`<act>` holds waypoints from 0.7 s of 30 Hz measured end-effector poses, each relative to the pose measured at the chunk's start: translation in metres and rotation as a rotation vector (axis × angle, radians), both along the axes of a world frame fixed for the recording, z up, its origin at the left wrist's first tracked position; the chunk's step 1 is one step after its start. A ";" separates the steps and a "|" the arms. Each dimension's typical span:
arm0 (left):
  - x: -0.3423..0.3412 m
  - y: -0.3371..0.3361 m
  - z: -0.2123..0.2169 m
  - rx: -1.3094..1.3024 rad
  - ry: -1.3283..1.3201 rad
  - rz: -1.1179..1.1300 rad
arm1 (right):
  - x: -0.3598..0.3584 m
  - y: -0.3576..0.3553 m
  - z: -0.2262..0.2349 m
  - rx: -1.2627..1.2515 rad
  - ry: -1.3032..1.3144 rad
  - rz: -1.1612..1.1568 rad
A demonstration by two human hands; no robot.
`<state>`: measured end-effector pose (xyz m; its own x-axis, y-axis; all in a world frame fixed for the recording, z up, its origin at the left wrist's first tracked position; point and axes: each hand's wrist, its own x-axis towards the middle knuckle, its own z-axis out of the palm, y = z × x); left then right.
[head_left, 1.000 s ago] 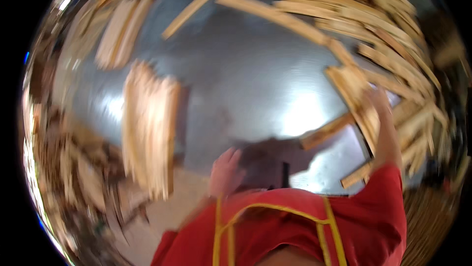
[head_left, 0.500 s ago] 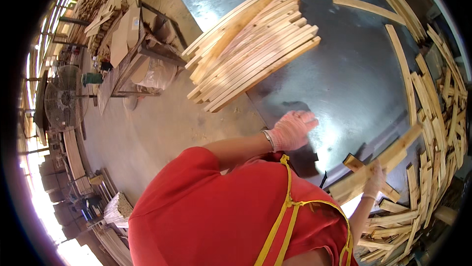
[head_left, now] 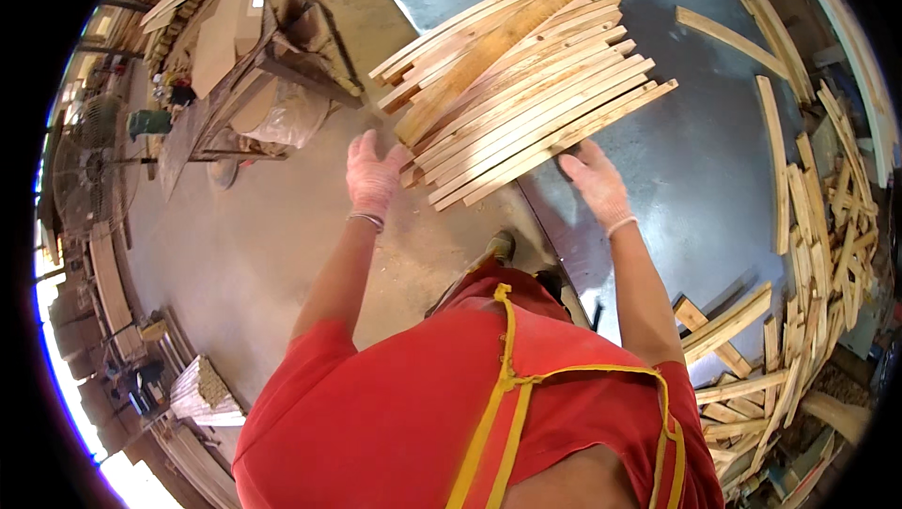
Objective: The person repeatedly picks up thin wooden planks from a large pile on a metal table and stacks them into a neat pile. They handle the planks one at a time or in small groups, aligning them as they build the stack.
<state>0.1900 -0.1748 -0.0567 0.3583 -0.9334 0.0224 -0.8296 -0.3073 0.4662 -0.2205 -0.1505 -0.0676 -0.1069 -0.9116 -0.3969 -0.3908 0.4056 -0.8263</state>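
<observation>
A row of pale wooden strips (head_left: 554, 100) lies side by side, partly overhanging the near left edge of the grey metal table (head_left: 676, 161). One wider strip (head_left: 489, 60) lies slantwise across the top. My left hand (head_left: 376, 173), in a white knitted glove, is at the strips' left ends, fingers stretched and apart. My right hand (head_left: 598, 185), gloved too, meets the nearest strip's edge toward its right end. Its fingers are extended and its fingertips are partly hidden at the wood.
Loose strips (head_left: 728, 323) lie crosswise at the table's lower right. A heap of offcuts (head_left: 817, 255) runs along the right side. At the left are a bench with cardboard (head_left: 230, 34), a standing fan (head_left: 89, 156) and a bundle of sticks (head_left: 205, 394).
My right hand has let go of a wooden strip, which now lies at the lower right, and moved to the row. My left hand has swung left to the strips' ends.
</observation>
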 end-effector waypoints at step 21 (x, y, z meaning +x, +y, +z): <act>0.039 -0.028 0.015 0.354 0.193 -0.136 | -0.225 0.320 -0.009 0.142 0.387 -0.941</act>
<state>0.2293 -0.2030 -0.0418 0.1977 -0.9104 -0.3634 -0.7812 -0.3703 0.5026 -0.4456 0.1694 -0.0764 -0.8976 -0.3394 -0.2814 -0.0930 0.7696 -0.6317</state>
